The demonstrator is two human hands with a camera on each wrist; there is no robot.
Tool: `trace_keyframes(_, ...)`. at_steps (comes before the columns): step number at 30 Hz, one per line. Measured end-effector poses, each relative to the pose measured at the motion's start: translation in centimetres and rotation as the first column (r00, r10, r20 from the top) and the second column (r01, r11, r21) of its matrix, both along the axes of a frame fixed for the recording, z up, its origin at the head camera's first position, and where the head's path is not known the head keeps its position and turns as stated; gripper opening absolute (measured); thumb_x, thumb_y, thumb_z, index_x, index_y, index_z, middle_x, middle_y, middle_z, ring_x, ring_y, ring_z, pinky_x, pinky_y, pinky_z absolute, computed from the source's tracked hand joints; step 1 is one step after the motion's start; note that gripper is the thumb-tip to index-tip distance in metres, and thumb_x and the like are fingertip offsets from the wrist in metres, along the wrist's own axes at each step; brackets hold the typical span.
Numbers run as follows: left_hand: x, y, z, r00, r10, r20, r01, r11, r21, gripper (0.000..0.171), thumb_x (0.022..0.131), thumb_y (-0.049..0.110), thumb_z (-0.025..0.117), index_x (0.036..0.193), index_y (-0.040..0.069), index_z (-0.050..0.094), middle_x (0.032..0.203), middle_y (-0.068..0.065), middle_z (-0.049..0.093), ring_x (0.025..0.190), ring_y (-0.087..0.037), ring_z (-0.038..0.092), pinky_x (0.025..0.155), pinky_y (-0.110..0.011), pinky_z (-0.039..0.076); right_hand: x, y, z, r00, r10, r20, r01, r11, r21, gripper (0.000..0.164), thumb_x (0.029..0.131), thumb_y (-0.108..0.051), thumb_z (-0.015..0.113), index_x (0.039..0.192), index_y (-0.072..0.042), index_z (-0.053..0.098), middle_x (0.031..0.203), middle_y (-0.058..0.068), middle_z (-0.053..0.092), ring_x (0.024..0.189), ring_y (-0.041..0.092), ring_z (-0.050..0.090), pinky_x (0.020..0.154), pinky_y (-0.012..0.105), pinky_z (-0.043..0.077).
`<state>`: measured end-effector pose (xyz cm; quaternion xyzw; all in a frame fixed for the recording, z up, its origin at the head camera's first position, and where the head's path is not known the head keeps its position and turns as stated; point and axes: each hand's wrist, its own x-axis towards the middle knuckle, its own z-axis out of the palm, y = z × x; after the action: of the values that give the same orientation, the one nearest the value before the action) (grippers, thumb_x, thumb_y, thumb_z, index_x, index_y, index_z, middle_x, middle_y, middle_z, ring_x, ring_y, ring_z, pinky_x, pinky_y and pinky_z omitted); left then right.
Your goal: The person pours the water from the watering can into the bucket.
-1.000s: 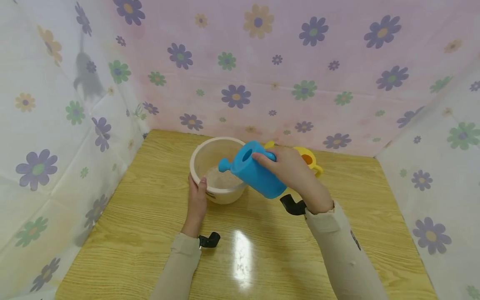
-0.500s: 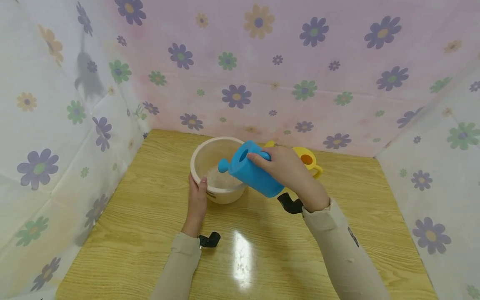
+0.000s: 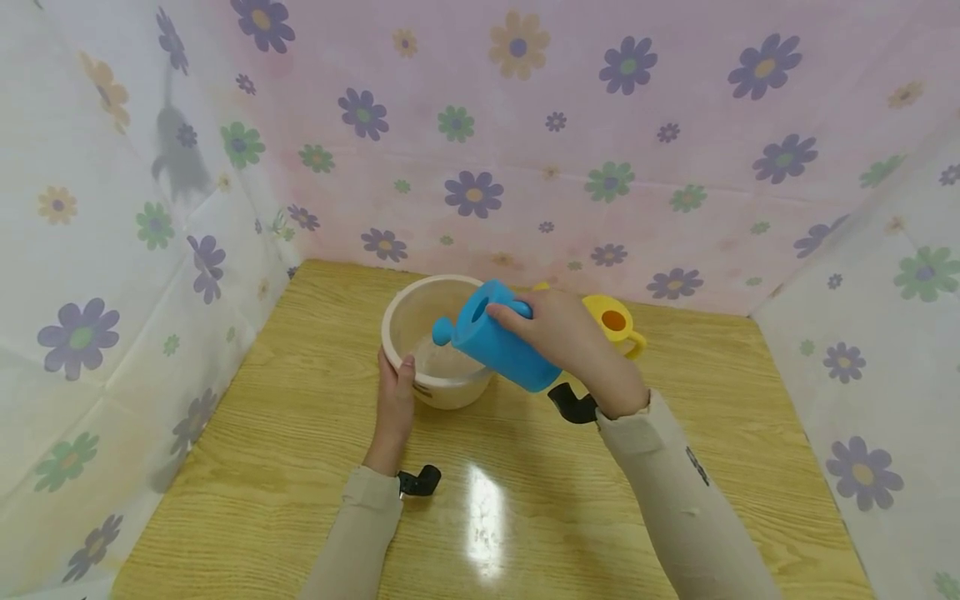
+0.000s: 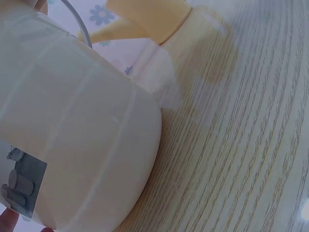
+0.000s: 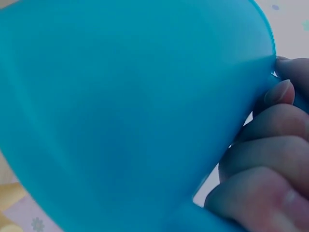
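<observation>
Blue watering can [image 3: 510, 354] | right hand [image 3: 570, 333] gripping handle [image 3: 522, 309] | left hand [image 3: 393, 398] bracing bucket [image 3: 456, 395], seven o'clock | slow tipping probably limiting splashes

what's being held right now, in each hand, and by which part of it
The right grip holds the blue watering can by its handle. The left grip holds the pale bucket by its outer side, near the rim.
</observation>
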<state>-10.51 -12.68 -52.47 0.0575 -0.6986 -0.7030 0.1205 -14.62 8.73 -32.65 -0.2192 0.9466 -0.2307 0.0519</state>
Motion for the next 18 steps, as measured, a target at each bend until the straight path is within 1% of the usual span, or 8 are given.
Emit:
trace_keyframes(2, 0.2, 0.0, 0.4, 1.0, -0.008, 0.008, 0.008, 1.0, 0.01, 0.061, 0.095, 0.028, 0.04, 0.148, 0.019, 0.01, 0.15, -0.013, 0.02, 0.134, -0.033, 0.028, 0.109, -0.045, 0.024, 0.0, -0.1, 0.0, 1.0, 0.0, 0.003, 0.0, 1.0, -0.005, 0.051, 0.09, -0.057, 0.041, 0.06, -0.016, 0.038, 0.051, 0.0, 0.033, 0.055, 0.017, 0.052, 0.055, 0.029, 0.041)
trace_keyframes(4, 0.4, 0.1, 1.1, 1.0, -0.017, 0.006, 0.016, 1.0, 0.01, 0.061, 0.095, 0.027, 0.039, 0.148, 0.015, 0.01, 0.15, -0.015, 0.019, 0.134, -0.035, 0.028, 0.109, -0.045, 0.023, -0.1, -0.2, 0.0, 1.0, -0.001, 0.003, 0.001, 1.0, -0.008, 0.05, 0.09, -0.057, 0.041, 0.061, -0.016, 0.039, 0.052, 0.001, 0.035, 0.056, 0.017, 0.053, 0.055, 0.029, 0.042)
trace_keyframes(7, 0.8, 0.3, 2.3, 1.0, -0.023, 0.0, 0.023, 1.0, -0.005, 0.061, 0.095, 0.026, 0.039, 0.147, 0.01, 0.01, 0.15, -0.018, 0.019, 0.134, -0.036, 0.028, 0.109, -0.046, 0.023, -0.3, -0.4, 0.0, 1.0, -0.001, -0.005, 0.001, 1.0, -0.004, 0.049, 0.09, -0.057, 0.042, 0.062, -0.016, 0.042, 0.055, 0.001, 0.044, 0.058, 0.017, 0.055, 0.057, 0.029, 0.044)
trace_keyframes(9, 1.0, 0.4, 2.8, 1.0, -0.027, -0.002, 0.027, 1.0, -0.01, 0.062, 0.095, 0.025, 0.038, 0.147, 0.009, 0.008, 0.15, -0.019, 0.019, 0.134, -0.036, 0.028, 0.109, -0.047, 0.023, -0.4, -0.5, 0.0, 1.0, 0.0, -0.01, 0.0, 1.0, 0.003, 0.049, 0.09, -0.057, 0.042, 0.061, -0.017, 0.043, 0.057, 0.001, 0.048, 0.06, 0.016, 0.056, 0.057, 0.029, 0.045)
trace_keyframes(12, 1.1, 0.4, 2.9, 1.0, -0.023, -0.001, 0.023, 1.0, -0.015, 0.062, 0.095, 0.025, 0.037, 0.147, 0.008, 0.008, 0.149, -0.02, 0.02, 0.133, -0.036, 0.028, 0.109, -0.047, 0.023, -0.6, -0.7, -0.1, 1.0, -0.001, -0.019, 0.001, 1.0, 0.009, 0.05, 0.089, -0.056, 0.044, 0.058, -0.017, 0.04, 0.056, 0.001, 0.047, 0.059, 0.017, 0.056, 0.057, 0.029, 0.045)
trace_keyframes(14, 0.8, 0.3, 2.1, 1.0, -0.016, 0.0, 0.016, 1.0, -0.014, 0.062, 0.094, 0.026, 0.038, 0.148, 0.012, 0.009, 0.149, -0.017, 0.021, 0.134, -0.036, 0.028, 0.109, -0.046, 0.023, -0.7, -0.8, -0.2, 1.0, -0.001, -0.017, 0.001, 1.0, 0.007, 0.051, 0.089, -0.056, 0.045, 0.057, -0.016, 0.036, 0.055, 0.001, 0.043, 0.059, 0.017, 0.055, 0.056, 0.029, 0.044)
trace_keyframes(15, 0.8, 0.3, 2.0, 1.0, -0.012, 0.005, 0.012, 1.0, -0.015, 0.061, 0.095, 0.026, 0.039, 0.147, 0.013, 0.01, 0.149, -0.017, 0.022, 0.133, -0.035, 0.029, 0.109, -0.045, 0.023, -0.7, -0.8, -0.2, 1.0, -0.001, -0.016, 0.001, 1.0, 0.005, 0.052, 0.089, -0.055, 0.045, 0.057, -0.016, 0.035, 0.055, 0.001, 0.041, 0.058, 0.017, 0.055, 0.056, 0.029, 0.044)
trace_keyframes(18, 0.7, 0.2, 1.8, 1.0, -0.009, 0.007, 0.009, 1.0, -0.02, 0.06, 0.095, 0.027, 0.039, 0.147, 0.014, 0.011, 0.149, -0.017, 0.023, 0.133, -0.035, 0.03, 0.109, -0.045, 0.024, -0.8, -0.8, -0.3, 1.0, 0.0, -0.011, 0.0, 1.0, -0.004, 0.051, 0.089, -0.056, 0.045, 0.058, -0.016, 0.039, 0.057, 0.002, 0.049, 0.06, 0.016, 0.057, 0.057, 0.029, 0.046)
